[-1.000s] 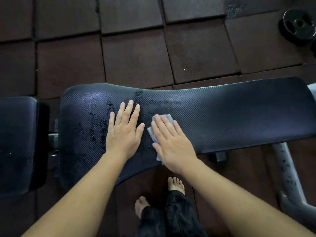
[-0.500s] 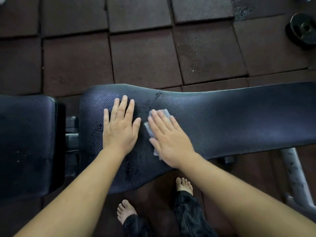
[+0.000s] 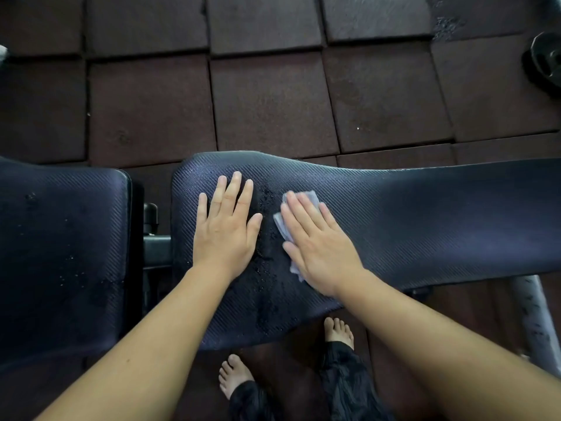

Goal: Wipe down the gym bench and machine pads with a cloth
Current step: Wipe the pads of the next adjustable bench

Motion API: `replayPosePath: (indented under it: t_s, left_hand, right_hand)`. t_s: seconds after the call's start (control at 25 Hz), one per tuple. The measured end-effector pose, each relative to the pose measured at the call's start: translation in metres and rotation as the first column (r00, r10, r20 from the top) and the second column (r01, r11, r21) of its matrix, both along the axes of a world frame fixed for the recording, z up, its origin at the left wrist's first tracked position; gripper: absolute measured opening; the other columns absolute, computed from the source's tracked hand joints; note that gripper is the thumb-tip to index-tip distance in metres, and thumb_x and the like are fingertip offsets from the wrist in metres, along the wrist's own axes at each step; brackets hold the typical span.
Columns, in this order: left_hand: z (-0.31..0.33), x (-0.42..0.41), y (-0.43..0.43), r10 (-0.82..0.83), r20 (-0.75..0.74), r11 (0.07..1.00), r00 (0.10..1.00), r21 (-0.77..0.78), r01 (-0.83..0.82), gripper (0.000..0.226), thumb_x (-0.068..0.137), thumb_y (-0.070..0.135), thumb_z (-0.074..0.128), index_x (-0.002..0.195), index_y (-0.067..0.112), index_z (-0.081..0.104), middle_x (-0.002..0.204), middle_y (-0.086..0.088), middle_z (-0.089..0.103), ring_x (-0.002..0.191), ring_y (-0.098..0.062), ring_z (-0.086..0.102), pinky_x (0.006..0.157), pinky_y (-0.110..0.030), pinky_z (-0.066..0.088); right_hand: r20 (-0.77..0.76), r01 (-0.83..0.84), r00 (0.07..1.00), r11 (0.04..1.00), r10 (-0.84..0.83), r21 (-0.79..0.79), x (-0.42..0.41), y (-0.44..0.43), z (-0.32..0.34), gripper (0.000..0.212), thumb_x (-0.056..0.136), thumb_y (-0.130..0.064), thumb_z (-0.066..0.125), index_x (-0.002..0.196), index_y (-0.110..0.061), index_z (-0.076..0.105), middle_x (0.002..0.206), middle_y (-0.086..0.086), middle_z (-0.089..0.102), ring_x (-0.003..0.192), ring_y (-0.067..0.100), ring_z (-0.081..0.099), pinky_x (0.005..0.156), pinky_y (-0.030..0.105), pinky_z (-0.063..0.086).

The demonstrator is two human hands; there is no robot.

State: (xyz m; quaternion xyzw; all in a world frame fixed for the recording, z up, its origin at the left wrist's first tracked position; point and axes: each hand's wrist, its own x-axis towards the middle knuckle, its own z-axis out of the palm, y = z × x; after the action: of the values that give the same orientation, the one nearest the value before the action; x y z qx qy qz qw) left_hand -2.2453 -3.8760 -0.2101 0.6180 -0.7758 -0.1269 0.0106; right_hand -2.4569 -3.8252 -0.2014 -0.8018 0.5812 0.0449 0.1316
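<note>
**A:** What's on your feed, from the left?

**B:** At the far left I have the seat, with a few drops on it, then a gap. Next comes the bench. Near its left end the left hand lies flat, fingers straight and close together. It holds nothing and just braces.

**A:** And the cloth?

**B:** It's just right of that hand, past a wet patch. The cloth lies flat on the bench, about midway between the far and near edges. The right hand presses it down with outstretched fingers, none curled round it. I see only its rims.

**A:** How will it handle?

**B:** I judge it light, thin and limp, probably damp. It could bunch up or slip from under a loose palm. I'd put the whole palm on it, or pinch its left rim to refold it. The bench is ribbed and padded, so I expect some give and drag. The wet patch and the seat look not yet wiped.
</note>
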Motion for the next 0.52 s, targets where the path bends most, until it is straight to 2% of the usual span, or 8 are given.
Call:
replayPosePath:
  t_s: [0.04,0.08,0.16,0.24,0.28,0.36,0.44,0.52]
  left_hand:
    - [0.0,0.003,0.0,-0.001,0.0,1.0,1.0,0.004,0.001,0.065,0.106,0.048,0.032,0.165,0.023,0.019,0.174,0.003,0.008,0.16,-0.021,0.003,0.129,-0.052,0.003]
    - [0.001,0.006,0.002,-0.002,0.006,1.0,1.0,0.007,0.002,0.065,0.106,0.048,0.032,0.165,0.024,0.019,0.174,0.003,0.007,0.16,-0.02,0.002,0.129,-0.051,0.002]
    - [-0.001,0.014,0.007,0.002,0.023,1.0,1.0,0.008,-0.002,0.065,0.106,0.049,0.03,0.165,0.025,0.017,0.174,0.004,0.005,0.16,-0.019,0.0,0.129,-0.05,0.0]
    - [-0.002,0.018,0.012,-0.004,0.029,1.0,1.0,0.004,0.004,0.064,0.107,0.048,0.03,0.165,0.025,0.016,0.174,0.004,0.005,0.16,-0.019,-0.001,0.129,-0.05,-0.001]
    - [-0.002,0.019,0.013,-0.003,0.025,1.0,1.0,-0.001,0.003,0.064,0.107,0.048,0.031,0.165,0.025,0.016,0.174,0.004,0.005,0.16,-0.02,0.0,0.129,-0.05,0.0]
    - [-0.001,0.018,0.015,0.014,0.005,1.0,1.0,-0.009,-0.014,0.064,0.107,0.047,0.032,0.165,0.024,0.019,0.174,0.003,0.008,0.16,-0.021,0.002,0.129,-0.051,0.002]
    - [0.001,0.02,0.02,0.021,-0.013,1.0,1.0,-0.008,-0.021,0.064,0.107,0.046,0.034,0.164,0.023,0.02,0.174,0.002,0.009,0.16,-0.021,0.003,0.129,-0.052,0.004]
    - [0.002,0.027,0.027,0.012,-0.008,1.0,1.0,-0.015,-0.012,0.063,0.107,0.045,0.033,0.164,0.023,0.021,0.174,0.002,0.009,0.16,-0.021,0.003,0.128,-0.053,0.005]
  right_hand:
    - [0.005,-0.053,0.999,0.999,0.053,0.006,-0.018,0.004,-0.001,0.066,0.108,-0.045,0.025,0.165,-0.015,0.012,0.173,0.004,0.002,0.16,0.021,-0.004,0.129,0.046,0.006]
    - [-0.001,-0.035,0.999,0.999,0.035,-0.009,-0.037,-0.001,-0.004,0.065,0.107,-0.045,0.025,0.165,-0.015,0.015,0.173,0.004,0.006,0.16,0.022,0.0,0.128,0.048,0.008]
    - [-0.02,0.149,0.989,0.988,-0.15,-0.026,-0.061,-0.029,-0.007,0.068,0.104,-0.047,0.021,0.164,-0.013,0.02,0.172,0.007,0.012,0.159,0.024,0.007,0.127,0.051,0.014]
    - [-0.01,0.357,0.934,0.934,-0.357,-0.002,-0.054,-0.054,-0.005,0.073,0.102,-0.049,0.014,0.164,-0.011,0.015,0.173,0.009,0.008,0.16,0.025,0.002,0.129,0.048,0.008]
    - [-0.01,0.398,0.917,0.917,-0.398,0.005,-0.034,-0.055,-0.002,0.073,0.103,-0.049,0.014,0.165,-0.011,0.011,0.173,0.009,0.003,0.16,0.026,-0.002,0.129,0.047,0.004]
    - [-0.022,0.315,0.949,0.949,-0.315,0.005,0.018,-0.026,0.0,0.069,0.106,-0.046,0.016,0.165,-0.012,0.003,0.173,0.01,-0.006,0.159,0.027,-0.01,0.129,0.049,0.003]
    - [0.011,0.085,0.996,0.996,-0.085,-0.008,0.057,0.032,0.001,0.067,0.107,-0.043,0.024,0.165,-0.01,0.011,0.173,0.01,0.0,0.16,0.027,-0.005,0.129,0.05,0.01]
    - [0.05,-0.064,0.997,0.997,0.066,-0.034,0.043,0.059,-0.002,0.065,0.106,-0.042,0.031,0.164,-0.013,0.02,0.173,0.007,0.01,0.16,0.024,0.005,0.128,0.049,0.015]
